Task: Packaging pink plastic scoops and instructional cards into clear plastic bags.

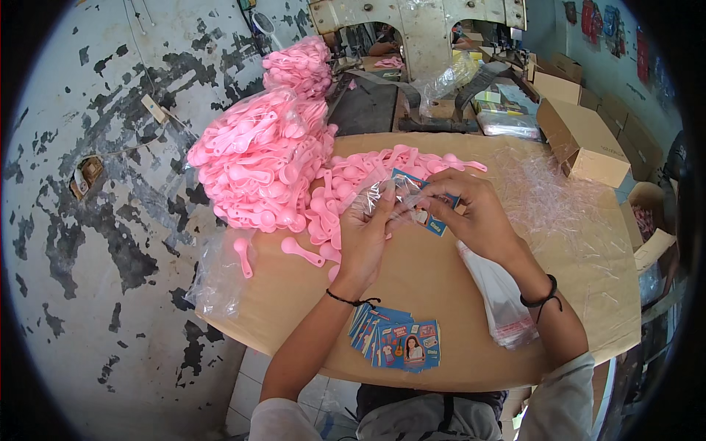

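Clear bag [372, 197], likely limp and slippery, above the surface [419, 279]
Left hand [362, 239] has its grip closed on it; right hand [476, 209] pinches its edge by a blue card [432, 223], probably light, bendable, best held by its edges.

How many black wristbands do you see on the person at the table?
2. One black wristband sits below the left hand, the second wristband below the right hand. The sleeves could hide more.
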Available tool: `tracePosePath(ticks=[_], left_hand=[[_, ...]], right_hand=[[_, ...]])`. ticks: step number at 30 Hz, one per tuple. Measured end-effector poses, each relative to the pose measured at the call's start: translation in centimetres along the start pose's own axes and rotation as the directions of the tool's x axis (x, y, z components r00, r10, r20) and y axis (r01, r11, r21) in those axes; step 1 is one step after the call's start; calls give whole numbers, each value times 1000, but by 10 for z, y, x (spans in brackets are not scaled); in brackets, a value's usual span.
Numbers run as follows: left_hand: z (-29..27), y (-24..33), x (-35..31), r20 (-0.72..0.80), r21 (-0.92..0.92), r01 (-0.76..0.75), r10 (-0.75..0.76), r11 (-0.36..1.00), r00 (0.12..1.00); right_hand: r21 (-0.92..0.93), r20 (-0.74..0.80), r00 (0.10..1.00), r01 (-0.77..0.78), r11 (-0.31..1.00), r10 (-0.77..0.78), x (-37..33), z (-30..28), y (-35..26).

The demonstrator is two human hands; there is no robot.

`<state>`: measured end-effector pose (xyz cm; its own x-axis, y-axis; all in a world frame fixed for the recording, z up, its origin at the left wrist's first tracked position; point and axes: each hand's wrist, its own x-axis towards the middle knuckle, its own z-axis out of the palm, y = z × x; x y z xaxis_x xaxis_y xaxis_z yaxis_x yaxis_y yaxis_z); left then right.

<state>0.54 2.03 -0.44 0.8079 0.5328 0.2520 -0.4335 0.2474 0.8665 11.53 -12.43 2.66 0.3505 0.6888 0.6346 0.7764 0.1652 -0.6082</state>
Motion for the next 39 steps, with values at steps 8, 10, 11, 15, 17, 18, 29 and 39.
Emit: tracePosePath(ticks=[8,10,11,15,17,18,29,39], left_hand=[[-2,2,2,-3,42,-10,10,999,1000],[4,3,-1,33,24,15,-16,1000,999],[4,1,0,34,24,18,-19,1000,999],[1,-1,1,14,33,-15,15,999,1000],[-4,-1,3,-7,59,-2,3,998,1000],[-8,-3,6,-34,57,-22,24,998,999],[0,0,1,11,35,-1,0,999,1000],[6,-1,-2,61,-12,27,-26,1000,998]], right_hand=[[-131,-54,993,97,987,-105,1,-4,-5],[-189,-49,986,149,971,-160,-1,3,5],[-189,-51,986,146,971,-158,-1,2,4],[-43,0,1000,-26,999,26,0,-3,0],[-69,-9,1000,19,997,-20,1,-5,-2],[-31,40,997,-70,997,71,3,-12,-8],[-232,-23,996,83,969,-91,0,-5,-2],[-137,-58,996,56,989,-64,-1,-3,2]])
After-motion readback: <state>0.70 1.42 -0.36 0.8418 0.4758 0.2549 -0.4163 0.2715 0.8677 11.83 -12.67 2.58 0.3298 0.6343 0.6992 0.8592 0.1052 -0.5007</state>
